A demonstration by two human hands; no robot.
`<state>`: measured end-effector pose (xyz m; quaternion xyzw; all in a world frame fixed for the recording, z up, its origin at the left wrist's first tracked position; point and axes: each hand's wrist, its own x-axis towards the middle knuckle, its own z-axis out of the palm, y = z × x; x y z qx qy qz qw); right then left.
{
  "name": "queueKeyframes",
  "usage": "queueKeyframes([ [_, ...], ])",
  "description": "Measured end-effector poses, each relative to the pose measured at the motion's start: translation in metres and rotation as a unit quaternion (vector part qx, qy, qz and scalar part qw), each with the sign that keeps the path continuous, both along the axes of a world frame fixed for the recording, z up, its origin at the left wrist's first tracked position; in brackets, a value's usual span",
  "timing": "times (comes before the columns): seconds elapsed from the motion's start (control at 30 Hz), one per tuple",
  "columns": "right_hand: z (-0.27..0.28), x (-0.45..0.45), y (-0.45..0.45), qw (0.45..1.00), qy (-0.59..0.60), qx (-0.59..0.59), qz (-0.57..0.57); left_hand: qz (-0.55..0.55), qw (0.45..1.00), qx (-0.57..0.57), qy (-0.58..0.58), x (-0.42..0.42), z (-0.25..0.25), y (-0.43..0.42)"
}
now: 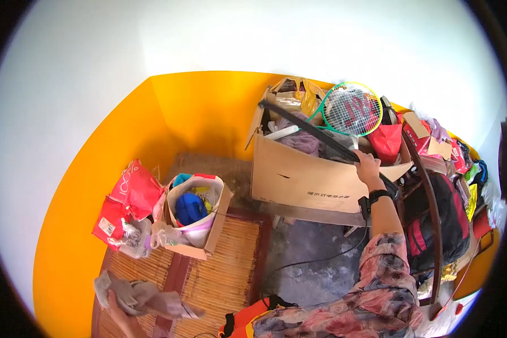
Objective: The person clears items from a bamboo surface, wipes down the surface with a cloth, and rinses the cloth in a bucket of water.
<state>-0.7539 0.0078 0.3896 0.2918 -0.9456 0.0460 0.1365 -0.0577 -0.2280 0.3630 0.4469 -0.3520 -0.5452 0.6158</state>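
2 hands [368,167] [118,312] apart, cloth [138,296], bar [310,129] over box edge [310,160]

A messy room, maybe in a home
Boxes [304,174] and bags [134,188] sit by a yellow and white wall [203,104].

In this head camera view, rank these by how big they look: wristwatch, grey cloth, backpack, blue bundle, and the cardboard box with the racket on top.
1. Cardboard box
2. Backpack, though partly hidden
3. Grey cloth
4. Blue bundle
5. Wristwatch
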Motion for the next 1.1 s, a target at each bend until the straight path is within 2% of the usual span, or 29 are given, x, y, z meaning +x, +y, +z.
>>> queueKeyframes([
  [0.07,-0.013,-0.025,0.0,1.0,-0.006,0.017,-0.017,-0.058,0.993,0.072,0.066,-0.007,0.001,0.006],
  [0.13,-0.026,-0.043,-0.003,0.997,-0.042,0.004,-0.069,-0.05,0.995,0.079,0.026,-0.015,-0.003,0.006],
  [0.23,-0.046,-0.07,-0.01,0.973,-0.015,0.059,-0.221,-0.024,0.997,0.051,-0.061,-0.029,-0.013,0.0],
  [0.4,-0.042,-0.094,-0.016,0.971,-0.025,0.065,-0.23,-0.003,0.992,0.034,-0.121,-0.035,-0.031,-0.001],
  [0.47,-0.043,-0.103,-0.02,0.965,0.071,0.061,-0.243,-0.017,0.992,0.059,-0.113,-0.044,-0.034,-0.002],
  [0.5,-0.05,-0.112,-0.025,0.964,0.073,0.051,-0.252,-0.026,0.991,0.084,-0.103,-0.051,-0.033,-0.002],
  [0.53,-0.06,-0.123,-0.026,0.97,0.056,0.006,-0.238,-0.029,0.99,0.089,-0.107,-0.058,-0.031,0.001],
  [0.6,-0.069,-0.122,-0.027,0.972,0.079,-0.028,-0.218,-0.029,0.982,0.174,-0.067,-0.082,-0.022,0.011],
  [0.63,-0.071,-0.118,-0.024,0.973,0.078,-0.023,-0.216,-0.027,0.981,0.179,-0.068,-0.093,-0.018,0.013],
  [0.7,-0.073,-0.111,-0.008,0.984,0.094,-0.053,-0.139,-0.037,0.978,0.197,-0.052,-0.106,-0.017,0.019],
  [0.73,-0.08,-0.124,-0.001,0.985,0.095,-0.038,-0.142,-0.024,0.978,0.203,-0.05,-0.102,-0.026,0.019],
  [0.8,-0.085,-0.139,0.01,0.992,0.076,-0.007,-0.096,-0.084,0.979,0.174,-0.064,-0.084,-0.047,0.015],
  [0.83,-0.085,-0.145,0.016,0.995,0.068,0.004,-0.072,-0.068,0.98,0.178,-0.062,-0.085,-0.048,0.021],
  [0.9,-0.079,-0.154,0.029,0.996,0.061,0.028,-0.051,-0.096,0.989,0.113,0.017,-0.098,-0.043,0.028],
  [0.93,-0.071,-0.147,0.024,0.997,0.058,0.044,-0.04,-0.083,0.989,0.125,0.007,-0.104,-0.036,0.032],
  [0.97,-0.04,-0.112,0.002,0.996,0.034,0.045,-0.072,-0.056,0.989,0.14,-0.003,-0.106,-0.029,0.036],
  [1.03,-0.021,-0.084,-0.026,0.99,0.054,-0.129,-0.003,-0.037,0.99,0.138,0.013,-0.097,-0.037,0.045],
  [1.07,-0.046,-0.094,-0.029,0.979,0.18,-0.092,0.019,-0.025,0.98,0.192,0.047,-0.095,-0.037,0.05],
  [1.1,-0.071,-0.092,-0.046,0.957,0.012,-0.24,0.165,-0.03,0.98,0.19,0.05,-0.094,-0.041,0.054],
])
